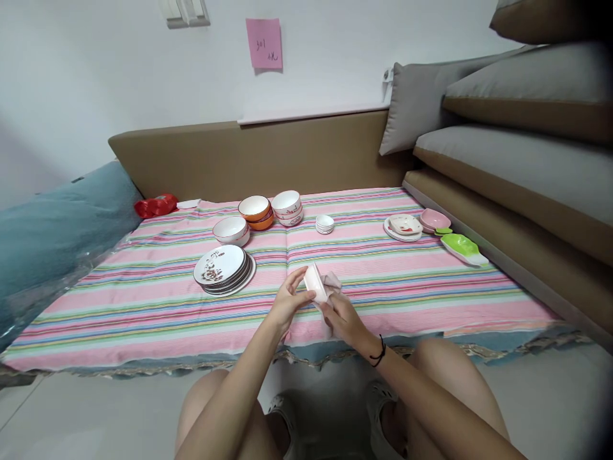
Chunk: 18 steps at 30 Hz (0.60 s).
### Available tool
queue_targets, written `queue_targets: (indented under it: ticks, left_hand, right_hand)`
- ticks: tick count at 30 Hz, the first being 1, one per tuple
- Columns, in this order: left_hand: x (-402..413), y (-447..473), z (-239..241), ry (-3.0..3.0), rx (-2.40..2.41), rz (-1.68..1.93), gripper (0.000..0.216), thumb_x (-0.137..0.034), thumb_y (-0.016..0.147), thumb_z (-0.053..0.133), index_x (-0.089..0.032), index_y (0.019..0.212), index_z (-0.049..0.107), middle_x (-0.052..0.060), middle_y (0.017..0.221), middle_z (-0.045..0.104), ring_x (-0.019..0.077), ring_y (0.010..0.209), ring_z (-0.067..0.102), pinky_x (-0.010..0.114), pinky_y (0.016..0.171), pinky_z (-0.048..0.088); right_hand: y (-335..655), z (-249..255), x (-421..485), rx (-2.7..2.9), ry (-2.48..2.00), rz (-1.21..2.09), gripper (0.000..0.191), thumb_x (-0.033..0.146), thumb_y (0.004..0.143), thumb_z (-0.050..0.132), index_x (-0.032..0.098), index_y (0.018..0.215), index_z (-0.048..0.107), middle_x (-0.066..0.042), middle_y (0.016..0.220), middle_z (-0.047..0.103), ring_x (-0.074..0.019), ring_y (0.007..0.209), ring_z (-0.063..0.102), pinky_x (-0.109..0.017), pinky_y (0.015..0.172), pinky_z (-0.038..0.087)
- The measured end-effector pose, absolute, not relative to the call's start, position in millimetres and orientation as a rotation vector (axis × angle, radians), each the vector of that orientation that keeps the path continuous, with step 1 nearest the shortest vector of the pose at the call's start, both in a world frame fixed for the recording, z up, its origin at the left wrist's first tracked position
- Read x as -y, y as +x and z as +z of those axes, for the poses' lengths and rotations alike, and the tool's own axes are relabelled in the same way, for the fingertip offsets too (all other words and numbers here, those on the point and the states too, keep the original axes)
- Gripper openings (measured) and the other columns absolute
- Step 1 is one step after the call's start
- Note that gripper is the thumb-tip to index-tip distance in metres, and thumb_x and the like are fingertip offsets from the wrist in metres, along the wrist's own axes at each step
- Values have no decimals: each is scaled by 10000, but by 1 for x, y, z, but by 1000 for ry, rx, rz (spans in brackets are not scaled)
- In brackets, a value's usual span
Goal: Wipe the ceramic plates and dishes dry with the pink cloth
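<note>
Low over the front of the striped cloth, my left hand (291,297) grips a small white dish (315,281) by its edge, fingers and thumb closed on it. The dish is tilted on its side. My right hand (342,314) holds a pale cloth (331,281) against the dish's right side; folds of it hang below and stick out behind. Beyond the hands stands a short stack of small white dishes (324,223). To the left lies a stack of flower-patterned plates (221,267).
Bowls stand behind the plates: white (230,229), orange-sided (255,209) and patterned white (287,204). At right are white plates (403,235), a pink bowl (435,219) and a green leaf-like dish (460,246). Stacked cushions (522,153) border the right; red plastic (157,206) lies far left.
</note>
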<state>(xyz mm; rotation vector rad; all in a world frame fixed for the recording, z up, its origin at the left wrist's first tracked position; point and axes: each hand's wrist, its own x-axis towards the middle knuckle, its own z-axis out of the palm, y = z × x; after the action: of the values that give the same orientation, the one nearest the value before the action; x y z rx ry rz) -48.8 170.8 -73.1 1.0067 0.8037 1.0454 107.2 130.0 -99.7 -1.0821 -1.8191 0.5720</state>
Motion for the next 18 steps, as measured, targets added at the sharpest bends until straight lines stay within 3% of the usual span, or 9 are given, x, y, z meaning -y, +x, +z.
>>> queue_targets:
  ticks: [2, 5, 8, 10, 13, 18]
  left_hand:
    - [-168, -47, -72, 933, -790, 1006, 607, -243, 625, 804, -267, 1189, 580, 73, 1330, 518, 232, 991, 608, 290, 718, 537]
    - [-163, -41, -68, 733, -707, 901, 489, -436, 701, 734, -210, 1119, 617, 76, 1016, 668, 184, 795, 642, 287, 691, 530]
    - [-159, -33, -63, 496, -629, 866, 502, -595, 713, 649, -150, 946, 651, 39, 699, 650, 143, 603, 607, 227, 565, 484]
    - [-158, -30, -62, 387, -652, 905, 448, -572, 692, 684, -156, 852, 641, -1, 595, 604, 113, 516, 563, 196, 495, 433]
    - [-160, -28, -63, 341, -728, 996, 333, -460, 689, 732, -163, 800, 630, -15, 618, 619, 106, 541, 573, 191, 534, 440]
    - [-160, -22, -62, 532, -737, 1060, 285, -383, 744, 681, -156, 916, 674, 21, 837, 702, 159, 762, 642, 240, 750, 476]
  right_hand:
    - [107, -100, -129, 1768, -1068, 562, 272, 329, 955, 383, 179, 1031, 597, -90, 990, 649, -218, 944, 601, -352, 813, 495]
    - [107, -98, -129, 1869, -964, 440, 243, 264, 945, 388, 181, 1026, 601, -88, 1001, 654, -215, 972, 600, -375, 871, 487]
    - [105, -100, -131, 2117, -836, 221, 276, 185, 922, 362, 143, 1039, 609, -116, 1026, 655, -232, 1029, 585, -412, 939, 462]
    - [104, -102, -131, 2232, -814, 112, 302, 163, 910, 362, 109, 1100, 591, -140, 1082, 640, -245, 1092, 556, -422, 972, 445]
    - [103, -103, -129, 2308, -852, 53, 327, 235, 913, 425, 92, 1179, 552, -150, 1172, 605, -263, 1162, 510, -441, 1017, 410]
    - [103, -93, -122, 2263, -1197, 79, 481, 450, 865, 555, 109, 1204, 534, -155, 1184, 597, -294, 1150, 508, -477, 957, 430]
